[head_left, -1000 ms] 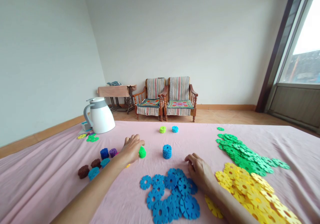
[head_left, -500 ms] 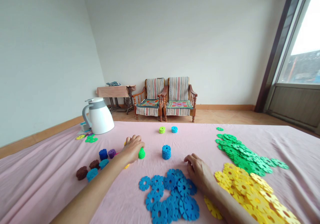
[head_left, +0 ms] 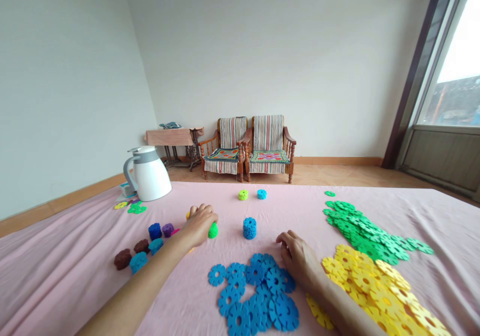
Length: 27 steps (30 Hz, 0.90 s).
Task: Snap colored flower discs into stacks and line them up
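Note:
My left hand (head_left: 200, 222) is closed over a short stack of green notched plastic discs (head_left: 213, 230), which shows below its thumb side; the fingertips are hidden. Yellow pieces peek out on the far side of that hand. My right hand (head_left: 298, 256) rests on the cloth with loosely bent fingers slightly apart, and nothing shows in them. Between the hands stands a taller blue disc stack (head_left: 249, 228). Loose blue discs (head_left: 255, 296) lie just left of my right hand. Yellow discs (head_left: 369, 286) are heaped beside my right forearm.
Green discs (head_left: 365, 228) spread at the right. Farther back stand a lime stack (head_left: 243, 195) and a light blue stack (head_left: 261, 194). Left of my left forearm are brown (head_left: 122, 259), dark blue (head_left: 154, 231) and purple stacks (head_left: 168, 230). A white jug (head_left: 150, 176) stands at the back left.
My left hand has shifted very slightly to the right, over the green stack. The right hand and the other discs look unmoved.

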### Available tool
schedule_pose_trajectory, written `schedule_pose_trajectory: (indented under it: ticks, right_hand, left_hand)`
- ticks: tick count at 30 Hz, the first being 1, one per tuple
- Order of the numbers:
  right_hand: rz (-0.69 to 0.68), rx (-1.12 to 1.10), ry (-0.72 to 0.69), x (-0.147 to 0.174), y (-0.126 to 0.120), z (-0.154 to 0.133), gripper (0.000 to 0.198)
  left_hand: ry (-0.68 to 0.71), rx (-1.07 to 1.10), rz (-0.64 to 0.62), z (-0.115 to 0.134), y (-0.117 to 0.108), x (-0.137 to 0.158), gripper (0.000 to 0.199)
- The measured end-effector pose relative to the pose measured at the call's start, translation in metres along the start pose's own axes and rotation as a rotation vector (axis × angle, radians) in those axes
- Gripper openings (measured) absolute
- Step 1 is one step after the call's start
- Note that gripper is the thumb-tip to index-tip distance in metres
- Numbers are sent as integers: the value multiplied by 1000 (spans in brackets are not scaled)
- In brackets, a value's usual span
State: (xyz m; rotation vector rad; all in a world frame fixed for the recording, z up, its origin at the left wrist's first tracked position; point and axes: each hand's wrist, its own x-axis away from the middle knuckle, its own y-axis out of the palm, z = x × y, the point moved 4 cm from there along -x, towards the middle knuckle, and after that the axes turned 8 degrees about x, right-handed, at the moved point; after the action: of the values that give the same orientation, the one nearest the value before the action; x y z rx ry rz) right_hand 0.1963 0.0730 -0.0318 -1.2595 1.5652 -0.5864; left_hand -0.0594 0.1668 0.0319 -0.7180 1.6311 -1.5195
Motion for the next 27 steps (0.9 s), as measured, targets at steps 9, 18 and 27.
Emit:
schedule_pose_trajectory:
  ticks: [9, 18, 27]
  right_hand:
    - [-1, 2, -1, 0, 0, 0, 28]
    - [-15, -15, 18, 1, -2, -2, 27]
    - [-19, -9, 23, 1, -3, -3, 27]
  left_hand:
    - [-5, -7, -36, 1, 1, 1, 41]
    - [38, -11, -97, 1, 5, -4, 42]
    - [44, 4, -111, -1, 8, -9, 28]
